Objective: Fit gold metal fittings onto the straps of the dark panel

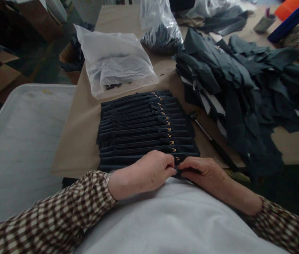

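Dark zippers [139, 123] with brass-coloured sliders and fabric pull tabs lie overlapped in a row on the brown table [78, 148]. At the row's near edge, my left hand [156, 168] is closed, thumb and fingers pinching by the end of the nearest zipper. Just to its right, my right hand [203, 169] pinches the same dark strip between thumb and fingertips. One brass slider shows right above the gap between the hands. The part held is mostly hidden by my fingers.
Dark fabric pieces [234, 77] are heaped at the right, beside a thin black-handled tool [210, 137]. Behind the zippers lie a translucent plastic bag [117, 63] and a filled clear bag [162, 31]. A white bin [28, 148] stands left of the table.
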Demonstrator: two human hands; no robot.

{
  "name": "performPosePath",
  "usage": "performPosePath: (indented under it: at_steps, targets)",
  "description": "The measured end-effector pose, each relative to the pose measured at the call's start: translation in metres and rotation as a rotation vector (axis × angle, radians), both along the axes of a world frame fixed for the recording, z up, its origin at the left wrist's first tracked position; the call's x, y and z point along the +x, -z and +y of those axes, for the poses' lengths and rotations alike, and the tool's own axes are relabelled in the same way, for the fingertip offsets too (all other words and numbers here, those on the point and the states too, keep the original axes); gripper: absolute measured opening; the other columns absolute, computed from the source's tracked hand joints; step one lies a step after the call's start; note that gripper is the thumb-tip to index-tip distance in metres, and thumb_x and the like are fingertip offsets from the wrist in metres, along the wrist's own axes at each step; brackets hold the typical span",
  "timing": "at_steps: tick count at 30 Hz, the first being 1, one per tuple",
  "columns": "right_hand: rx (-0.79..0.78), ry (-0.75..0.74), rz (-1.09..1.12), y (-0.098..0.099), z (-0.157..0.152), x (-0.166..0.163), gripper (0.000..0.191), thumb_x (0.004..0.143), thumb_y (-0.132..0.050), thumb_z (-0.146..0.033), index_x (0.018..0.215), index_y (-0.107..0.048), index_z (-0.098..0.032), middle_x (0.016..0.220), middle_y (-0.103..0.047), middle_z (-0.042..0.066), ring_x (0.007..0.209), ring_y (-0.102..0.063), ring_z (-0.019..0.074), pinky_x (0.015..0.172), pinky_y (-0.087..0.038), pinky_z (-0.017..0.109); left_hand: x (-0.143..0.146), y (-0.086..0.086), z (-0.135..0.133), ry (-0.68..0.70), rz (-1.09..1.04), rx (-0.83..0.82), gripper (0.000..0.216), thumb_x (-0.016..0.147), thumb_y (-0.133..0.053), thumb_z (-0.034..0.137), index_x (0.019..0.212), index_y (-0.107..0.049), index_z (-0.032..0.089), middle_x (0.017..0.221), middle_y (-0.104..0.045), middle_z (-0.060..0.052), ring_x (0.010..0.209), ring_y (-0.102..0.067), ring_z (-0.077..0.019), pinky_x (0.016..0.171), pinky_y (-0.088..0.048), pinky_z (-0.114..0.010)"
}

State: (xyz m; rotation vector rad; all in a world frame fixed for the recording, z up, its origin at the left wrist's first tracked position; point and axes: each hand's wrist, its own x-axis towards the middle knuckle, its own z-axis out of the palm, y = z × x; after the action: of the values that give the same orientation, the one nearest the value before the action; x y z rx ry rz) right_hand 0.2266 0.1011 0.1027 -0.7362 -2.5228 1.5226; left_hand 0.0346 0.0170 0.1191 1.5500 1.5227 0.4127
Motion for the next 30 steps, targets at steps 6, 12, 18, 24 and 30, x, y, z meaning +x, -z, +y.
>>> performPosePath:
  at_steps: [6,12,18,24,30]
  targets:
    - [0.177,-0.099,-0.030,0.022,-0.001,0.022,0.014,0.089,-0.054,-0.016,0.089,-0.066,-0.021,0.082,-0.066,0.000,0.073,-0.061,0.0105,0.066,-0.045,0.021,0.020,-0.003,0.003,0.313,0.389,0.167,0.017,0.086,-0.046,0.018,0.081,-0.063,0.017,0.076,-0.067,-0.005,0.063,-0.063,-0.0221,0.053,-0.047,-0.032]
    - [0.211,-0.082,0.003,0.036,-0.011,0.031,0.015,0.089,-0.054,-0.018,0.097,-0.066,-0.023,0.085,-0.066,0.001,0.077,-0.062,0.0118,0.069,-0.047,0.021,0.034,0.001,-0.015,0.347,0.443,0.237,0.022,0.079,-0.043,0.005,0.084,-0.060,0.019,0.074,-0.066,-0.003,0.056,-0.062,-0.0213,0.048,-0.049,-0.032]
    - [0.312,0.026,0.047,0.055,-0.019,0.032,0.012,0.087,-0.055,-0.017,0.090,-0.066,-0.018,0.081,-0.066,0.003,0.074,-0.063,0.0131,0.066,-0.048,0.023,0.032,0.019,-0.015,0.196,0.492,0.159,0.017,0.090,-0.043,0.022,0.083,-0.059,0.019,0.075,-0.066,-0.004,0.061,-0.063,-0.0223,0.053,-0.050,-0.033]
    - [0.280,0.118,0.074,0.057,-0.028,0.028,0.017,0.086,-0.055,-0.019,0.100,-0.064,-0.019,0.087,-0.069,0.004,0.074,-0.063,0.0130,0.065,-0.050,0.023,0.030,0.016,-0.018,0.126,0.463,0.133,0.018,0.092,-0.046,0.028,0.084,-0.059,0.019,0.079,-0.067,-0.002,0.067,-0.063,-0.0190,0.060,-0.048,-0.030]
    - [0.247,0.230,0.033,0.058,-0.031,0.024,0.009,0.085,-0.056,-0.018,0.089,-0.064,-0.019,0.079,-0.068,0.001,0.068,-0.062,0.0128,0.066,-0.048,0.023,0.032,0.019,-0.021,0.110,0.486,0.189,0.018,0.091,-0.047,0.029,0.083,-0.058,0.019,0.079,-0.066,-0.002,0.067,-0.062,-0.0193,0.059,-0.045,-0.030]
